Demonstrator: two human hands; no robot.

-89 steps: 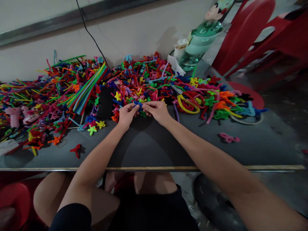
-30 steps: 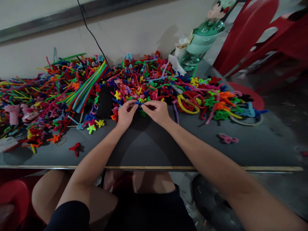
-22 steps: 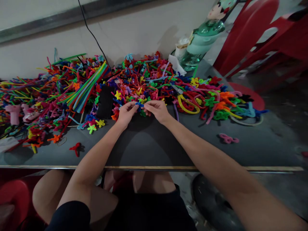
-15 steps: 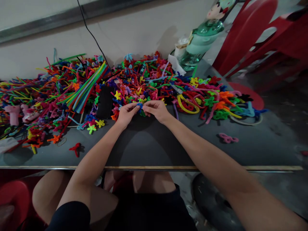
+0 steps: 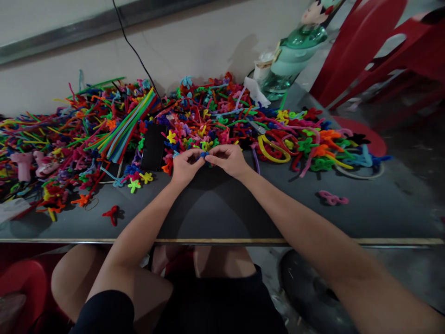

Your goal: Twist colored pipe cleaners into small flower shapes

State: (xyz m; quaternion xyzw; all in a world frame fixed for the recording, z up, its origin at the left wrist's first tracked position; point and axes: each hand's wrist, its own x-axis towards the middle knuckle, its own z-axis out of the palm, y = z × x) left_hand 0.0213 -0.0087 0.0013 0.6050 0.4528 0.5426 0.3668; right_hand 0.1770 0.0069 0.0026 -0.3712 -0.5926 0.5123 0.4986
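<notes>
A small blue pipe cleaner piece (image 5: pixel 204 155) is pinched between both hands just above the dark table (image 5: pixel 215 208). My left hand (image 5: pixel 186 166) grips it from the left with thumb and forefinger, and my right hand (image 5: pixel 230 160) does the same from the right. The fingers cover most of the piece, so its full shape is hidden. Close behind lies a heap of coloured pipe cleaners (image 5: pixel 198 125), many bent into flowers. A black phone (image 5: pixel 153 147) rests left of my hands. Yellow-handled scissors (image 5: pixel 273 149) lie to the right.
A bundle of straight pipe cleaners (image 5: pixel 128 125) leans on the heap. A red twisted piece (image 5: pixel 111 214) and a pink one (image 5: pixel 333 198) lie apart near the front. A green bottle (image 5: pixel 287 65) stands at the back right, beside red chairs (image 5: pixel 358 46).
Both hands keep hold of the blue pipe cleaner piece. The fingers have shifted slightly and the thumbs now sit closer together. The whole view has moved a little.
</notes>
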